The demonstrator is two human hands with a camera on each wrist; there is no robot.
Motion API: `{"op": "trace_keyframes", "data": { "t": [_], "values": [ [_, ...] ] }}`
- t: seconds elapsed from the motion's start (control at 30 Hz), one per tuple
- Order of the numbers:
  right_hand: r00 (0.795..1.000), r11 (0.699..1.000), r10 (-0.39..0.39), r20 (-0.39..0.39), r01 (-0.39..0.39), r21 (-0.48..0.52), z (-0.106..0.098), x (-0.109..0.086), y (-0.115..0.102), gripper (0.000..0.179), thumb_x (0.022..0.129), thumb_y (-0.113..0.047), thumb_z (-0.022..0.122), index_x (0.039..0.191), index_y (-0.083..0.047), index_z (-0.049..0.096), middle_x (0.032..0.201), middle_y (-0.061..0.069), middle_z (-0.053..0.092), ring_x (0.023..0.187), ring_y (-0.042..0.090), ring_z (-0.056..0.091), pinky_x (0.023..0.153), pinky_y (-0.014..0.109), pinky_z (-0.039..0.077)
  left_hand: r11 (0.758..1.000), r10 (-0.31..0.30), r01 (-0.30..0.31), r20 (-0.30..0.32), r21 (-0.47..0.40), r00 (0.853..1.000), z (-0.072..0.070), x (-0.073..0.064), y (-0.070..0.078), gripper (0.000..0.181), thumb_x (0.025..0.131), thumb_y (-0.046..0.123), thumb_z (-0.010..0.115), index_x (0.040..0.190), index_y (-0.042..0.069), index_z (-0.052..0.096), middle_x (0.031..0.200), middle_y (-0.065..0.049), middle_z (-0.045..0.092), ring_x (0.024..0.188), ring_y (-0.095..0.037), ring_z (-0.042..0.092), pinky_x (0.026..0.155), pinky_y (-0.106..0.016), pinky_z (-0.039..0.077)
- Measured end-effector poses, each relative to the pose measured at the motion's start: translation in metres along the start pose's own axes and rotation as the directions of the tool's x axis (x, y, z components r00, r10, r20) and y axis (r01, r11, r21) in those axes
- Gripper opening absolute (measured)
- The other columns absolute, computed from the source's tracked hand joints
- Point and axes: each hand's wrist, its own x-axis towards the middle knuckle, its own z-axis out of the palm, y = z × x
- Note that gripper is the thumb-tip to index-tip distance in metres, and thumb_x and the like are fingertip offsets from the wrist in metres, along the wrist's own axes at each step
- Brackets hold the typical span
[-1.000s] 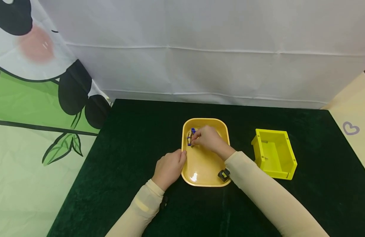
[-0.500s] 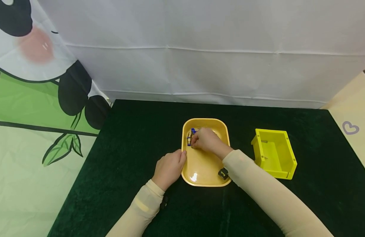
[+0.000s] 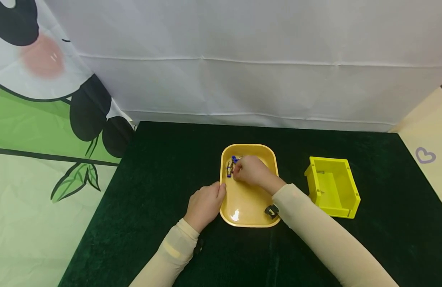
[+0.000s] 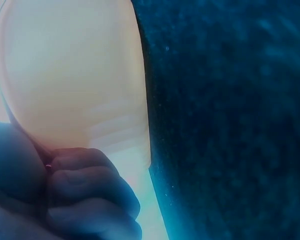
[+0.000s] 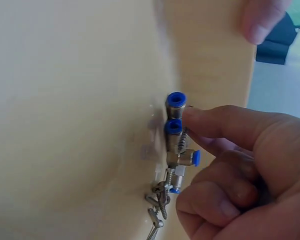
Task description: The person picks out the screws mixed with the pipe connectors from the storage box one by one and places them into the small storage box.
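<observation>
My left hand (image 3: 205, 205) grips the left rim of a yellow-orange tray (image 3: 247, 215), with its curled fingers (image 4: 90, 190) against the outer wall in the left wrist view. Inside the tray, my right hand (image 3: 252, 171) reaches down beside brass pneumatic fittings (image 5: 174, 132) with blue ends. In the right wrist view its upper fingertip lies right at the fittings, the other fingers curled. A screw (image 5: 182, 141) stands against the fittings near those fingertips; I cannot tell whether they pinch it. More small screws (image 5: 162, 197) lie in a cluster below the fittings.
A bright yellow open bin (image 3: 334, 187) stands to the right of the tray, with a couple of small screws (image 3: 320, 172) inside. Both rest on a dark green cloth-covered table (image 3: 163, 159). Behind it hangs a white curtain (image 3: 242, 87).
My right hand has shifted slightly within the tray, its fingers drawn closer together beside the fittings. The left hand keeps its place on the rim.
</observation>
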Motion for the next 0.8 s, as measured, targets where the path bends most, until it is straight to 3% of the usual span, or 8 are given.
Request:
{"op": "trace_keyframes", "data": {
  "t": [0.57, 0.8],
  "values": [
    [0.999, 0.978, -0.005, -0.053, 0.016, 0.208, -0.024, -0.020, -0.008, 0.010, 0.091, -0.019, 0.071, 0.088, -0.012, 0.076, 0.087, 0.003, 0.069, 0.072, 0.019, 0.057, 0.063, 0.028, 0.046, 1.000, 0.018, -0.017, 0.013, -0.018, 1.000, 0.000, 0.001, 0.000, 0.037, 0.108, 0.038, 0.035, 0.091, 0.017, 0.059, 0.063, 0.003, 0.056, 0.049, -0.013, 0.056, 0.048, -0.031, 0.047],
    [0.997, 0.973, 0.005, -0.082, 0.014, 0.230, -0.039, -0.032, -0.015, 0.014, 0.092, -0.023, 0.069, 0.090, -0.011, 0.076, 0.083, 0.003, 0.067, 0.069, 0.020, 0.055, 0.060, 0.030, 0.045, 1.000, 0.002, -0.002, 0.013, -0.014, 1.000, 0.000, 0.001, -0.001, 0.036, 0.108, 0.038, 0.035, 0.092, 0.017, 0.060, 0.063, 0.003, 0.057, 0.049, -0.013, 0.056, 0.048, -0.031, 0.047]
  ]
}}
